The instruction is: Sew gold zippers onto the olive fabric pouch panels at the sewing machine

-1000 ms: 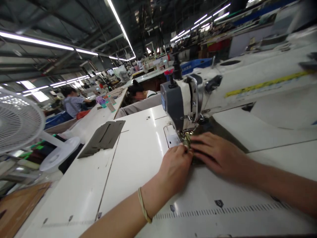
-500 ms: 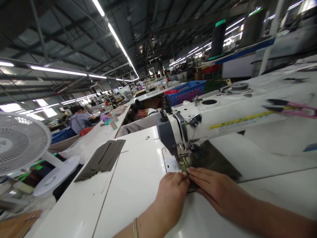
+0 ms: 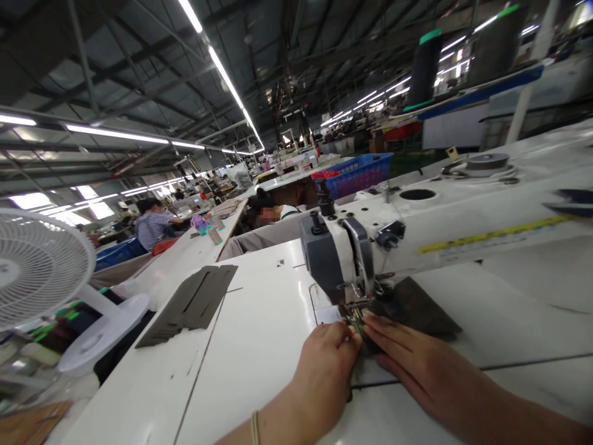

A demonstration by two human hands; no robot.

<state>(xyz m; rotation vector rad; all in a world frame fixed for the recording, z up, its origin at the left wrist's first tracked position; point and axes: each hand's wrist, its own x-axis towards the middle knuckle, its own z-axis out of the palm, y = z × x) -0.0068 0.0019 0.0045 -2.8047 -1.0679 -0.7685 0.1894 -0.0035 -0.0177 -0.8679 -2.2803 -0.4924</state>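
A white sewing machine with a dark grey head stands in front of me, its presser foot down near a zipper with gold-coloured teeth. The zipper lies with a dark grey-green fabric piece, which spreads out to the right behind the needle area. My left hand is closed, thumb and fingers pinching the zipper's near end just in front of the foot. Flat on the fabric right beside it, my right hand has its fingers stretched out and pressing down. Both hands hide part of the work.
Cut grey fabric pieces lie stacked on the white table to the left. A white fan stands beyond them. Thread snips and a yellow measuring tape are on the machine arm. Other people sit at tables ahead.
The view has shifted slightly, so the machine appears further right. My hands remain at the presser foot, the left pinching and the right flat on the fabric.
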